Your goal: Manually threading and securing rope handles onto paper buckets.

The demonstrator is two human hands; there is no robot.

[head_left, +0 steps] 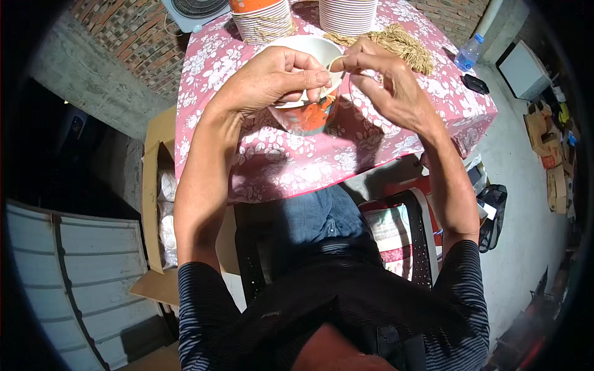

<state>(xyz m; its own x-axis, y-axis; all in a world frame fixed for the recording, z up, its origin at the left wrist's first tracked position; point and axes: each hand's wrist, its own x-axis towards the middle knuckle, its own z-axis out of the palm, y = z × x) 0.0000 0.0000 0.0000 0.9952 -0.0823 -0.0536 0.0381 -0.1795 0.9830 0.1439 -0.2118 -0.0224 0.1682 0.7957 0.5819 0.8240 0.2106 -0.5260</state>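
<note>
A paper bucket (307,119) with an orange patterned outside and a white inside stands upright on the table in front of me. My left hand (269,77) is closed at its near rim, thumb and fingers pinched together over a pale cord. From the right, my right hand (391,83) pinches the same thin cord (335,62) just above the rim, with its other fingers curled. How the cord passes through the bucket wall is hidden by my fingers. Behind my right hand lies a bundle of tan cords (405,48).
Two stacks of nested buckets, one left (265,25) and one right (348,17), stand at the back of the table with its pink floral cloth (297,170). A plastic bottle (470,52) and a dark object (474,84) lie at the right. A cardboard box (151,198) stands left.
</note>
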